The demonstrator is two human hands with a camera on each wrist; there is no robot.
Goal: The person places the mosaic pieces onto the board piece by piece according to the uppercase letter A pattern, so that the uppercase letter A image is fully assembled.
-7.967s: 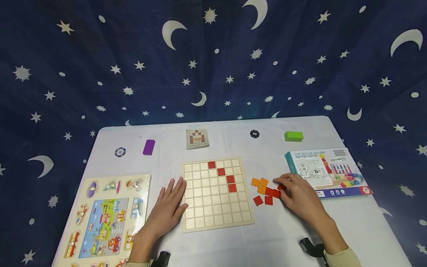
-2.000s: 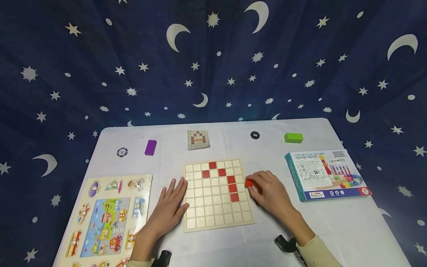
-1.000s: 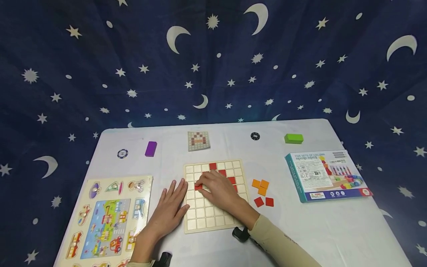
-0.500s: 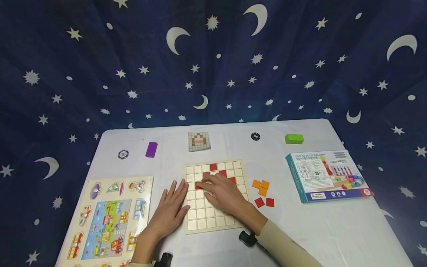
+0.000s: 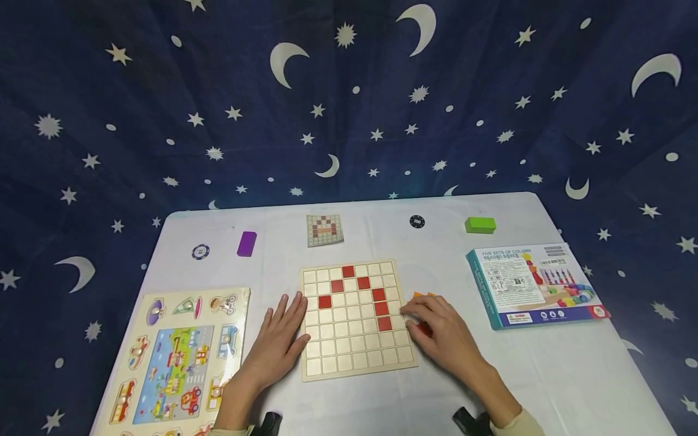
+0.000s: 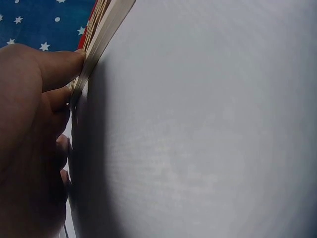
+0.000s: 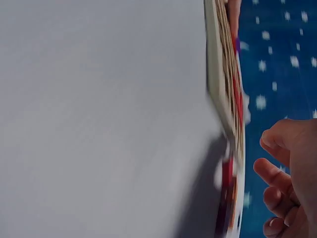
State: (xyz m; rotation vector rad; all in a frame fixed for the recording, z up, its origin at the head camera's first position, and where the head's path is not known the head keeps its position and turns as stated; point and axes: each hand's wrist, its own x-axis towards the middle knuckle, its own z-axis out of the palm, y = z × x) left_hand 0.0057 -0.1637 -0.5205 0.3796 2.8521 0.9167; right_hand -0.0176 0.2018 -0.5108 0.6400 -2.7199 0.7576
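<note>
A cream grid board (image 5: 357, 357) lies in the middle of the table, with several red square tiles (image 5: 381, 309) in its cells. My left hand (image 5: 275, 348) rests by the board's left edge, fingers straight, and in the left wrist view its thumb (image 6: 62, 67) touches that edge. Just right of the board, my right hand (image 5: 449, 336) hangs over the loose tiles, its fingers bent. The right wrist view shows it raised off the table, thumb (image 7: 280, 136) and fingers apart with nothing between them. It mostly covers an orange tile (image 5: 418, 295) and a red tile (image 5: 425, 329).
A small pattern card (image 5: 325, 231) lies behind the board. A wooden picture puzzle (image 5: 231, 357) sits at left, a boxed toy set (image 5: 537, 284) at right. Purple (image 5: 247, 243) and green (image 5: 480, 225) blocks and two chips (image 5: 417, 221) lie farther back.
Over the last seconds several red tiles were added to the board, lately one toward its left side. My right hand has since moved right, off the board to the loose tiles. My left hand stays put.
</note>
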